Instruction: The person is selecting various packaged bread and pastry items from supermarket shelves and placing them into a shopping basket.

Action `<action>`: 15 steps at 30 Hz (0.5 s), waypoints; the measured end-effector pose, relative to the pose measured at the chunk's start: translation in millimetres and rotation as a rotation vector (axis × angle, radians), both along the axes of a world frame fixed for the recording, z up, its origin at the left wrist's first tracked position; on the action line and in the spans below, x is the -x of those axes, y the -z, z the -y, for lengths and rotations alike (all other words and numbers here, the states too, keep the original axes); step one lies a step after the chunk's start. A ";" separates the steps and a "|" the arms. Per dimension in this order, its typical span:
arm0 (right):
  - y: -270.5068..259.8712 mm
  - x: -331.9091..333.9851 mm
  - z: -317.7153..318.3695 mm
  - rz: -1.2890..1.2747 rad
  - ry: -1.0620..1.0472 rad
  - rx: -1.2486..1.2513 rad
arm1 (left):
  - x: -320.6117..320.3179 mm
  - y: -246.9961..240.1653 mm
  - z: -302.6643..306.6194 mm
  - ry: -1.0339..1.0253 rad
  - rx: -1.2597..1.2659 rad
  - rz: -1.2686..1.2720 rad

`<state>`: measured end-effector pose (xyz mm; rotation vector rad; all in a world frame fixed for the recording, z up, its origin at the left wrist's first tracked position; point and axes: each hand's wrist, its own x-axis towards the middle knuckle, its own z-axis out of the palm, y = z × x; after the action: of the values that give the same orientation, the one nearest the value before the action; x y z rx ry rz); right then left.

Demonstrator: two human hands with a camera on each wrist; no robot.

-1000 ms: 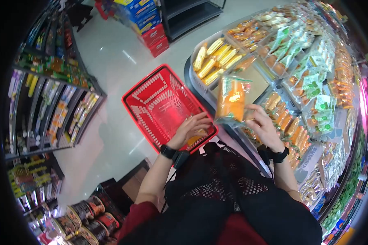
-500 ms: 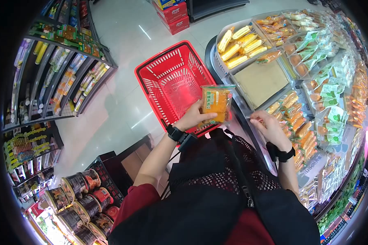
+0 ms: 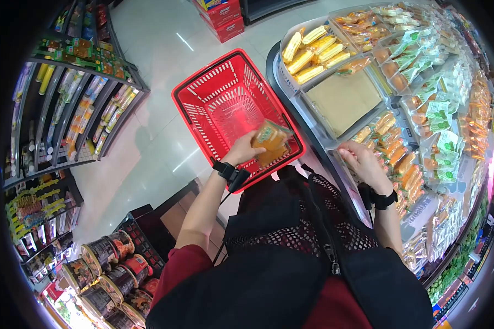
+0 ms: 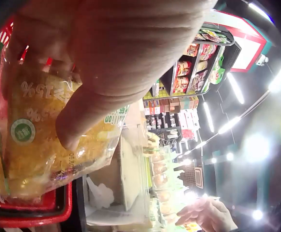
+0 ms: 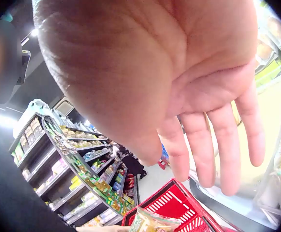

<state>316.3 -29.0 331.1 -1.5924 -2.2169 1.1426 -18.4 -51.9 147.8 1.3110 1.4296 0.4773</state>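
My left hand (image 3: 242, 150) grips a clear bag of orange-brown bread (image 3: 270, 135), thumb across its front, at the near end of the red shopping basket (image 3: 198, 112). In the left wrist view the thumb presses on the printed bread bag (image 4: 39, 130). A second yellowish packet (image 3: 271, 158) shows below it in the basket. My right hand (image 3: 365, 166) holds nothing and hovers at the edge of the bread display, beside rows of wrapped rolls (image 3: 392, 143). The right wrist view shows the right hand's fingers (image 5: 198, 150) extended and palm bare.
The display holds a bin of yellow wrapped breads (image 3: 315, 50) and a compartment with a bare beige board (image 3: 343, 103). Shelves of snacks (image 3: 82, 109) stand on the left, stacked tubs (image 3: 112, 263) at lower left, and red boxes (image 3: 225, 22) ahead on the floor.
The bread bag passed from my right hand to my left, then moved left and down into the basket's opening. My right hand drew away from it and stayed by the display.
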 end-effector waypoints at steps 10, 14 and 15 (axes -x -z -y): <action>11.4 -14.1 -22.0 0.011 0.061 0.003 | -37.2 18.3 11.4 0.229 -0.274 -0.144; 36.6 -20.7 -68.4 0.053 0.163 -0.046 | -23.9 28.7 5.8 0.159 -0.244 -0.262; 45.8 -20.7 -86.3 -0.007 0.244 -0.015 | -20.0 28.4 9.1 0.137 -0.244 -0.255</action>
<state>337.0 57.3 285.2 -1.7891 -1.9537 1.0576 1.5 -61.1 119.3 1.7037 1.5103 0.4126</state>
